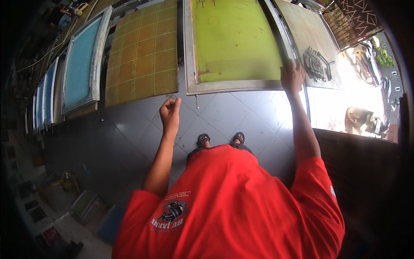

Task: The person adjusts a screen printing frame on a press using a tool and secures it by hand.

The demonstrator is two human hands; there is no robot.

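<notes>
A screen-printing frame [235, 86] with pale metal rails is set at the far centre, and yellow-green mesh [237, 41] is stretched across it. Its near right corner is overlapped by the right hand [293, 77], whose fingers are bent and pointed away; whether the rail is clasped or merely touched cannot be told. The left hand [170, 113] is raised just beside the near right corner of a brown board [142, 52], with its fingers curled in and its thumb brought close to the forefinger; whether anything is pinched there cannot be told.

The board is crossed by a grid of bright green lines and is placed directly left of the frame. Farther left, a blue-meshed screen [82, 60] is seen tilted, and more blue screens [46, 96] are lined up beyond it. To the right of the frame, a pale board [305, 32] is topped by a cluster of dark metal parts [318, 65]. The floor [142, 134] is laid with grey tiles, on which dark sandals [203, 139] are worn. A red T-shirt [241, 198] is shown at the near centre.
</notes>
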